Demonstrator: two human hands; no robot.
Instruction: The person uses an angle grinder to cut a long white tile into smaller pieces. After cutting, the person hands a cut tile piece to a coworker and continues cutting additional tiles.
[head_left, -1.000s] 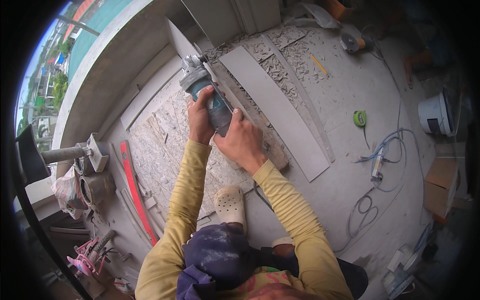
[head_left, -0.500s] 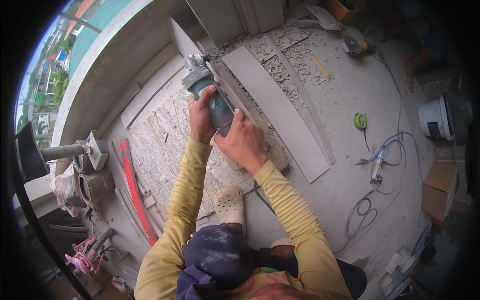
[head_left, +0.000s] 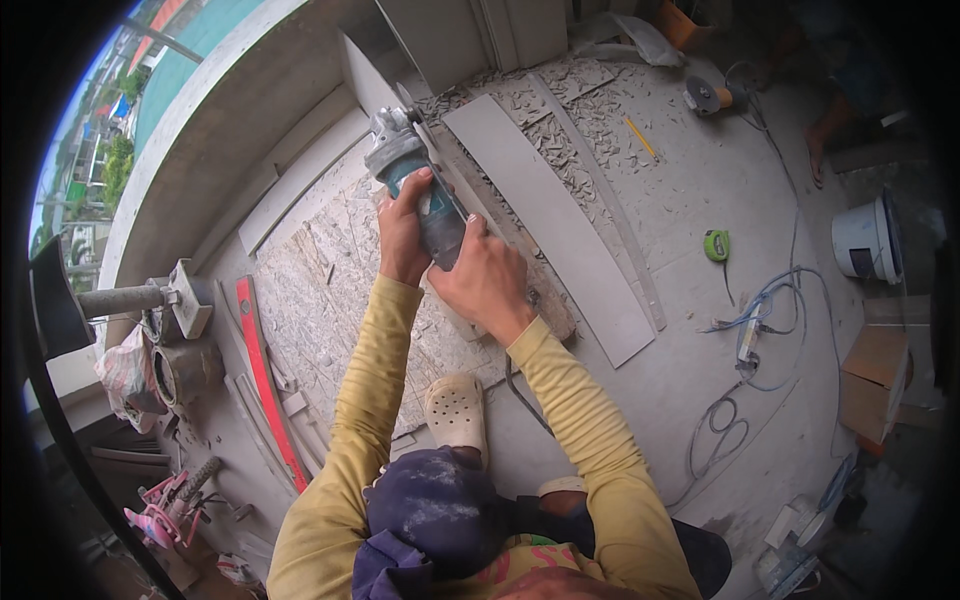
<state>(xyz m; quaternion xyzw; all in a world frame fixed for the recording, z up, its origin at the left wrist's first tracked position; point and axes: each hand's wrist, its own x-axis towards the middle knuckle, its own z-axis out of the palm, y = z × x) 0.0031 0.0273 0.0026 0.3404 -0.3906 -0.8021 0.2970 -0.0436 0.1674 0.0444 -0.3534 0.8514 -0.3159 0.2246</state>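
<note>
My left fingers [head_left: 412,190] closed round grinder [head_left: 434,210], right fingers [head_left: 474,229] gripping its rear | head aimed away, slightly left; long axis slanting | over chipboard's [head_left: 325,285] right edge

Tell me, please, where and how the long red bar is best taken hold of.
The red bar is probably best gripped near its middle, from above, across its narrow width: it is long and slim, lies low, and nothing covers its middle.

Teal grinder [head_left: 438,212], seemingly silver-headed
</note>
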